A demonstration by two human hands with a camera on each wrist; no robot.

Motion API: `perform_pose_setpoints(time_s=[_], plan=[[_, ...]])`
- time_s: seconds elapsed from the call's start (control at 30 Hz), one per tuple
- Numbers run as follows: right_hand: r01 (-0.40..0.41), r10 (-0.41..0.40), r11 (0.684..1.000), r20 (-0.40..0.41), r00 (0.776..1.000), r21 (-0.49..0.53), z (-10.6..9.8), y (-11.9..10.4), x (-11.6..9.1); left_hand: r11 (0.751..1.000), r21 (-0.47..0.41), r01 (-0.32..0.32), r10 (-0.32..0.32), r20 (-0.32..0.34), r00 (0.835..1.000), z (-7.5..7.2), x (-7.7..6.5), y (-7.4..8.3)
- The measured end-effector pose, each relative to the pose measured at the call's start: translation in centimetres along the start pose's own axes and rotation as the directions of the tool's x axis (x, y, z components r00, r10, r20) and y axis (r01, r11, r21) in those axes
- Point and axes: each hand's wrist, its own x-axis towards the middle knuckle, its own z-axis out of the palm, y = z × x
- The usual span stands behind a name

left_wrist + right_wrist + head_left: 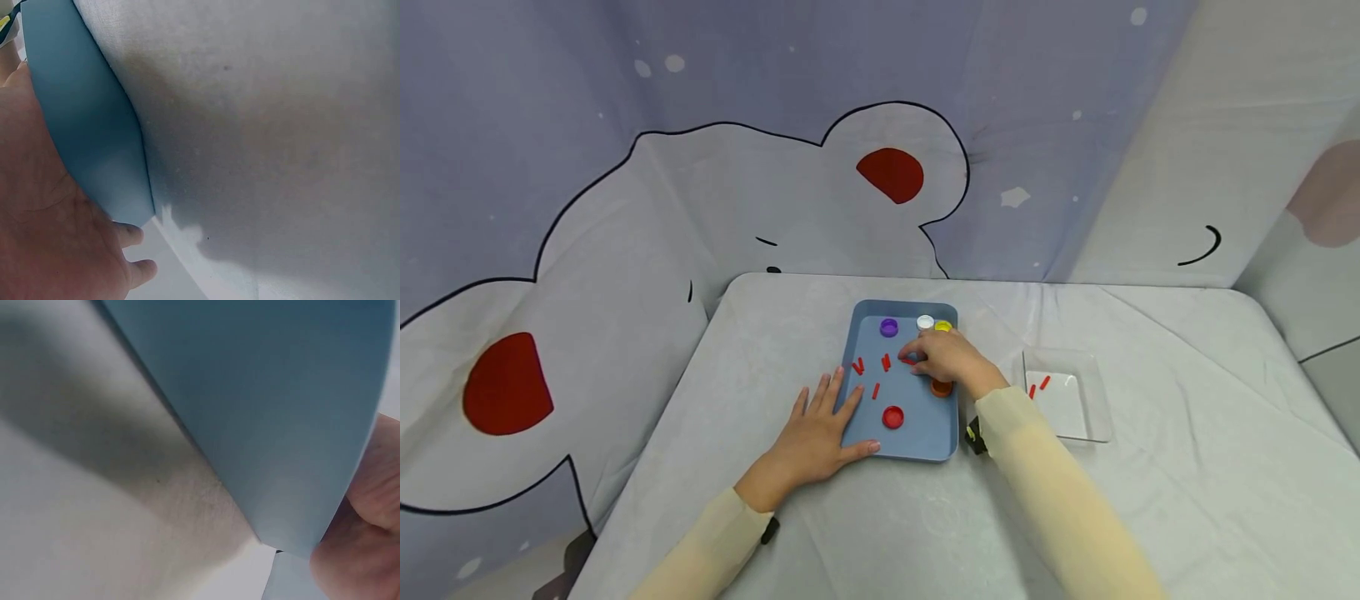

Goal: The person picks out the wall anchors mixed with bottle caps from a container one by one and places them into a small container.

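Observation:
A blue tray (906, 446) lies on the cloth-covered table. My left hand (808, 437) rests along its left edge, fingers spread, thumb over the near rim. In the left wrist view the palm (56, 206) is against the tray's side wall (94, 112). My right hand (951, 360) reaches over the tray's right side and pinches a small red stick (908, 362) between thumb and fingers. More red sticks (886, 362) lie to its left, some in pairs. Round caps stand in the tray: purple (889, 327), white (925, 322), yellow (943, 327), orange (942, 388), red (892, 417). The right hand partly covers the yellow and orange ones.
A clear square box (1097, 408) stands right of the tray, with two red sticks (1044, 382) in it. The right forearm passes between them. A patterned cloth (737, 200) hangs behind the table's far edge.

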Motion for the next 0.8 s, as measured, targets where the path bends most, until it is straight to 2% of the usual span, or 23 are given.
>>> perform_pose_setpoints(time_s=[0.33, 0.8], plan=[[-0.007, 0.006, 1.0, -0.023, 1.0, -0.011, -0.12, 0.04, -0.07, 1.0, -0.006, 0.004, -0.004, 0.005, 1.0, -0.09, 0.01, 0.13], [-0.004, 0.004, 0.999, -0.014, 1.0, 0.037, -0.49, -0.11, -0.24, 1.0, 0.0, 0.008, -0.008, 0.011, 1.0, -0.11, 0.11, 0.01]])
